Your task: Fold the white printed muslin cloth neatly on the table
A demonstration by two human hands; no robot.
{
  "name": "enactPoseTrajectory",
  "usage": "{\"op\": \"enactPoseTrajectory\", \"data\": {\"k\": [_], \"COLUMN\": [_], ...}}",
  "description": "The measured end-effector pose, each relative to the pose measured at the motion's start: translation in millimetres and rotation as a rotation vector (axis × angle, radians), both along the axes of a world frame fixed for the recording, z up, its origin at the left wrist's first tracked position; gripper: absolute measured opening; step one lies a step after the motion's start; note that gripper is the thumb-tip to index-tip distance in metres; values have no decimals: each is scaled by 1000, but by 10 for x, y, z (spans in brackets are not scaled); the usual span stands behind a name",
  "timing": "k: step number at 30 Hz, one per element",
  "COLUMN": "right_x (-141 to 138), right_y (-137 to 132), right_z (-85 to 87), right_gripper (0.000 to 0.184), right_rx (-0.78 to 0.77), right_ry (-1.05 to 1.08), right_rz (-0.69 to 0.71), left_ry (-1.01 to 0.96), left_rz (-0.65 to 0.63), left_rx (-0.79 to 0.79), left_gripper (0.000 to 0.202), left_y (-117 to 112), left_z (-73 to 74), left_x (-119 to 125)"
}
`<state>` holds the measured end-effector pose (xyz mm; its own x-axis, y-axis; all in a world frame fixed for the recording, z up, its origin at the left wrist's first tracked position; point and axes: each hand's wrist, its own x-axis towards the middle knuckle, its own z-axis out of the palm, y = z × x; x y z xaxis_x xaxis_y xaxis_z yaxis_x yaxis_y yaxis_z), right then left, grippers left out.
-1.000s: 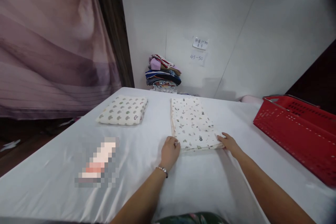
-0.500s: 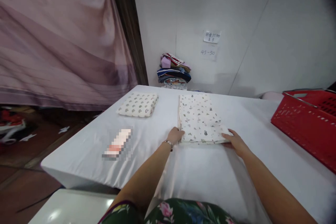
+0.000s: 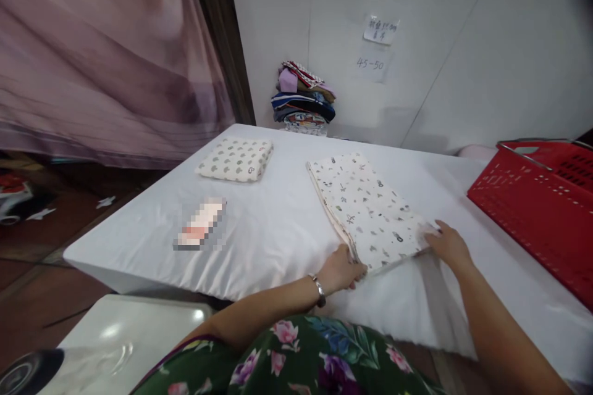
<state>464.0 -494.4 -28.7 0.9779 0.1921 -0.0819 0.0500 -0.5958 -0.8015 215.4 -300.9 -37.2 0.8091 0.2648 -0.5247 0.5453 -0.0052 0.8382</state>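
A folded white cloth with small grey and green prints (image 3: 364,207) lies slantwise on the white-covered table (image 3: 259,222). Its near left corner is pinched in my left hand (image 3: 340,268), which wears a silver bracelet. My right hand (image 3: 448,247) grips the near right corner between thumb and fingers. Several layers show along the cloth's left edge. Farther left, apart from both hands, rests a second folded cloth, cream with grey-green prints (image 3: 236,159).
A pixelated flat object (image 3: 200,225) lies at the table's left. On the right stands a red plastic basket (image 3: 532,210) with a metal handle. A stack of folded fabrics (image 3: 303,99) is by the wall at the back. A white stool-like surface (image 3: 139,321) sits below the left edge.
Both hands have drawn the near edge of the printed cloth toward me and to the right, so it now lies turned at a slant. The view has tilted down.
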Motion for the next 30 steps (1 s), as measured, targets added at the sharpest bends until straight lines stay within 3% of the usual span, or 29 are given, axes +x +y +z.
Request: {"op": "enactPoseTrajectory", "data": {"k": [2,4,7,10,14,22,30], "right_x": [-245,-555,-988,-1228,-1259,-1153,-1253], "right_y": [219,525,972,1257,1362,1298,1322], "right_z": [63,109,124,107,84,-10,-7], "right_gripper": [33,23,23,23,15,18,20], "right_rx": [-4,-22,-29,-151,-310,-111,-145], "right_ry": [-199,-335,-303,-315,-289,-115,-234], "right_rz": [113,376,571,691,725,634,655], "left_ry": [4,12,-38,-95,-96,-86,-40], "left_rz": [21,76,162,212,222,220,156], "left_rx": [16,37,128,244,274,255,281], "left_gripper": [45,44,31,16,14,18,27], "left_y": [43,150,340,499,606,629,698], "left_z": [6,7,5,10,-3,-60,-56], "left_x": [-24,-23,18,93,199,355,429]}}
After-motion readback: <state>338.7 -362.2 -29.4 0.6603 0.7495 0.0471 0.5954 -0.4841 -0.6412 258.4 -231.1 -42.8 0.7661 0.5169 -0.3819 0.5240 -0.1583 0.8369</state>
